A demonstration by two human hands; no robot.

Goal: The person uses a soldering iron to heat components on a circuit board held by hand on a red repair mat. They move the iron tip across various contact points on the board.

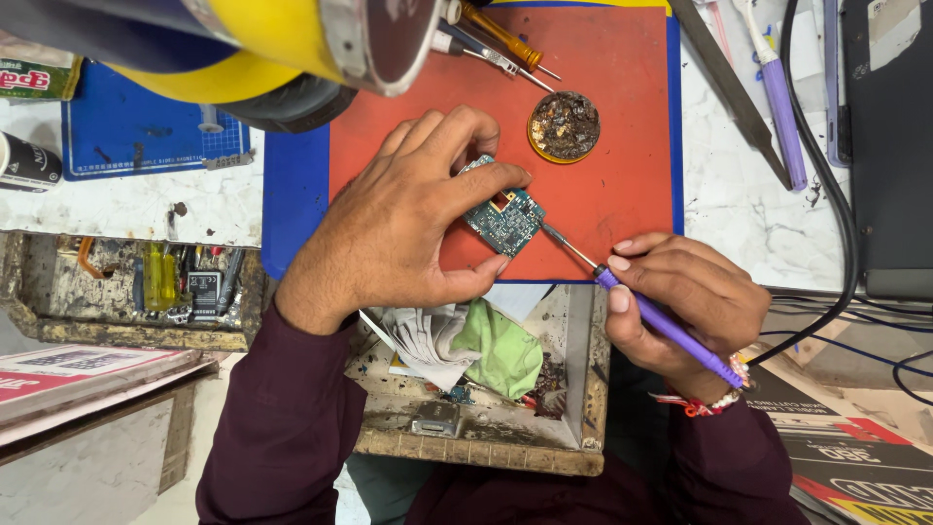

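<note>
— Where's the board sitting from your end?

— Middle of the frame, on the red mat [622, 185]. I see the left hand [408, 219] with its grip clamped on the small green circuit board [505, 219]: fingertips along the upper edge, thumb under the lower edge, and the board tipped up a little off the mat. The right hand [680, 311] has its grip closed round a purple-handled soldering iron [666, 326], held like a pen, and the metal tip meets the board's right edge.

— How would you expect that board to handle?

— Light and stiff, I'd judge, but fragile: thin, with tiny parts on its face. The edges are the place to hold it, as the left hand does now, with fingers off the components (and away from that tip, which I'd treat as hot).

— Any containers?

— A small round yellow-rimmed tin [564, 126] at the upper middle of the mat, filled with a dark, crusty brown mass; I can't tell exactly what it is. Below the mat an open wooden drawer [486, 447] holds a green cloth [501, 345], a crumpled white rag [423, 340], a small metal part and scraps. At the left of the frame, a second tray [126, 335] set into the desk [739, 204] holds a yellow-handled tool, a small dark block and odd bits.

— Anything else near?

— Two screwdrivers [496, 44] lie at the top edge of the mat, well apart from the board.
</note>
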